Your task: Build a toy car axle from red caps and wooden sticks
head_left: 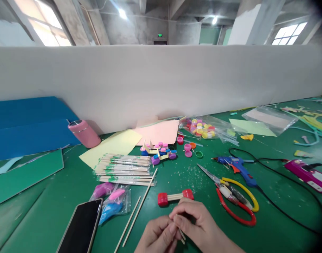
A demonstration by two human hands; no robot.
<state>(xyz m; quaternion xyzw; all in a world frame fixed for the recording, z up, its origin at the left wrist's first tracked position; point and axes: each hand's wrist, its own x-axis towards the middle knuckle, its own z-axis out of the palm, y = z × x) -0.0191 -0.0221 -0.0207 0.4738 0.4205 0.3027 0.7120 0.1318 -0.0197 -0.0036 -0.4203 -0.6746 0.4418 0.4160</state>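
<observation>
My left hand (158, 234) and my right hand (196, 223) meet at the bottom centre, fingertips pinched together around thin wooden sticks (182, 236), whose ends show below the fingers. Just beyond my right hand lies a piece with red blocks (162, 199) at both ends joined by short sticks (175, 197). Two long wooden sticks (141, 206) lie to the left of my hands. Scissors (231, 196) with red and yellow handles rest open on the right.
A phone (81, 226) and bagged clay (114, 202) lie left, packaged sticks (126, 169) behind. A blue glue gun (238, 168) with its cord is at right. Small colourful models (161, 153), plastic rings (188, 153) and a pink cylinder (84, 133) stand farther back on the green table (203, 239).
</observation>
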